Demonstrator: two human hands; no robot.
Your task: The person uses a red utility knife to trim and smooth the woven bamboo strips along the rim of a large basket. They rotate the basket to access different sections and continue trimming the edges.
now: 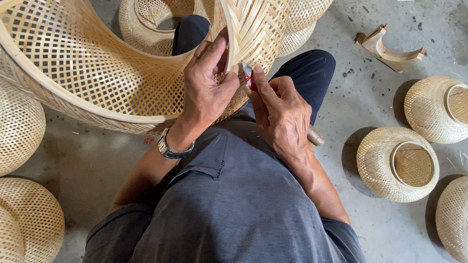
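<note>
Gripping the rim of a large woven bamboo basket (87,73), the left hand (207,87) curls its fingers over the edge where the open lattice meets a tighter herringbone band, thumb pressed on the outside. The basket lies tipped on its side across the person's lap and knees, mouth turned toward the camera, and nothing shows inside it but the weave. A metal wristwatch (171,148) sits on the left wrist.

Just beside it, the right hand (280,114) pinches a small red-and-white tube (248,78) between thumb and forefinger, its tip held against the rim close to the left fingertips; the other fingers are folded in. A wooden handle (315,136) pokes out from behind the right wrist.

On the concrete floor (370,87) to the right stand smaller rounded bamboo baskets: one (378,168) with its round opening up and a flat woven bottom visible inside, another (429,109) beyond it, likewise empty. More domed baskets (19,126) crowd the left edge. A curved wooden block (390,48) lies well apart at the upper right.
</note>
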